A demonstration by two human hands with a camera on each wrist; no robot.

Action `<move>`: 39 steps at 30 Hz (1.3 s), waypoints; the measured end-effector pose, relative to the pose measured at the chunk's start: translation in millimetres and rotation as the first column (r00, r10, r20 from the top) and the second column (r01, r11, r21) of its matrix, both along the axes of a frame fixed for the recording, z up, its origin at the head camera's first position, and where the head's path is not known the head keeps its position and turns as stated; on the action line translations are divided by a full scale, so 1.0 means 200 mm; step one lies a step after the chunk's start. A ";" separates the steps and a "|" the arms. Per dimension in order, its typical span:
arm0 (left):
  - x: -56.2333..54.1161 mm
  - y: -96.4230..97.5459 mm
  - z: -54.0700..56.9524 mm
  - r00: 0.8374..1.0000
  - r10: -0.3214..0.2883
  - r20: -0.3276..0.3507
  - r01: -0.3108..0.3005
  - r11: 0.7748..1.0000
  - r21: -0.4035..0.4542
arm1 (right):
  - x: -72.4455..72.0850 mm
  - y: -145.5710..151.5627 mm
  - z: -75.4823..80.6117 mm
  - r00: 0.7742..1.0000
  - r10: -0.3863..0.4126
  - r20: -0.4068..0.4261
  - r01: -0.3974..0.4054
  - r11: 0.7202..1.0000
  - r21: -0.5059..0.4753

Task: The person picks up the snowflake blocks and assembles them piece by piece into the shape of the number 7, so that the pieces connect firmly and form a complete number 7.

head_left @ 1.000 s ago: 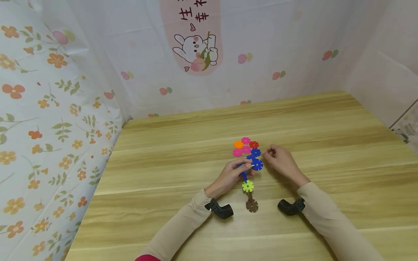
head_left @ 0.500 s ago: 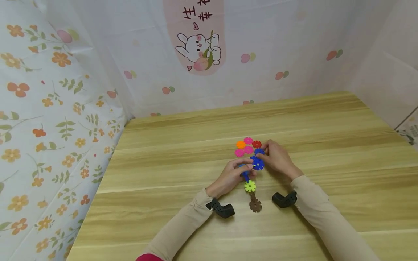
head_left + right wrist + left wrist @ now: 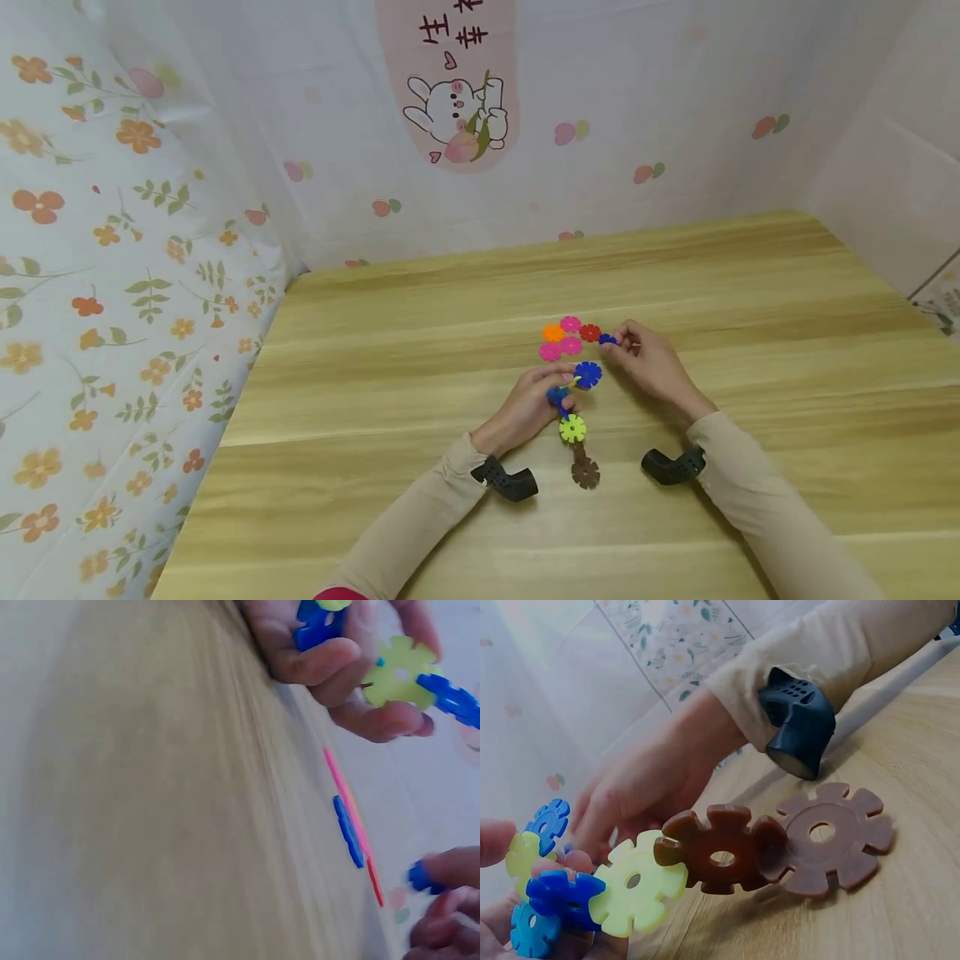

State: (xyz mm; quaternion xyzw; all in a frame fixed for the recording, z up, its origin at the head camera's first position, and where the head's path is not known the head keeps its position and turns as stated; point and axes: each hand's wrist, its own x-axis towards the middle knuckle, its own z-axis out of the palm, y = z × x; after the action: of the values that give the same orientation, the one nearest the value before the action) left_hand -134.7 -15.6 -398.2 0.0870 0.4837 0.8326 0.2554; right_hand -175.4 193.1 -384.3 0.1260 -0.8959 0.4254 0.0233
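My left hand [image 3: 525,406] grips a chain of interlocked notched plastic discs. Beyond the fingertips sticks out a blue disc [image 3: 592,367]. Toward me the chain runs on through a yellow disc [image 3: 660,874] to two brown discs [image 3: 851,859], the last nearest the table. Light blue, dark blue and another yellow piece sit among the left fingers. To the right, my right hand [image 3: 651,364] pinches a single blue disc [image 3: 424,879] between thumb and fingers, beside the red disc and apart from the chain.
Loose pink discs [image 3: 571,351], an orange disc [image 3: 552,338] and a red disc [image 3: 590,338] lie flat beyond my hands on the wooden table [image 3: 420,333]. Another loose blue disc [image 3: 347,832] shows beside them in the right wrist view. Printed cloth hangs behind and left.
My right hand came in to the loose blue discs, took one, and drew back to the right with it. The left hand stays in place; its blue end disc has tilted slightly.
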 end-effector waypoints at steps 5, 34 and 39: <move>0.01 0.00 -0.01 1.000 0.016 0.021 -0.016 1.000 0.010 | 0.04 0.07 -0.01 0.998 -0.046 -0.047 0.039 0.989 -0.145; 0.00 -0.01 -0.01 0.997 -0.039 0.065 0.039 0.999 0.000 | 0.28 -0.03 0.01 0.955 0.004 -0.298 -0.044 0.991 -0.128; -0.01 -0.01 0.00 0.997 -0.051 0.056 0.051 0.999 0.008 | 0.28 -0.03 0.02 0.941 0.010 -0.337 -0.048 0.994 -0.103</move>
State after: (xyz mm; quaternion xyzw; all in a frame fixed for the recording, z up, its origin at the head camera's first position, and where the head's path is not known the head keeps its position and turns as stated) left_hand -137.1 -18.1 -397.6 0.0767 0.4713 0.8294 0.2898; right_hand -120.3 186.7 -380.5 0.2084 -0.8521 0.4466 0.1763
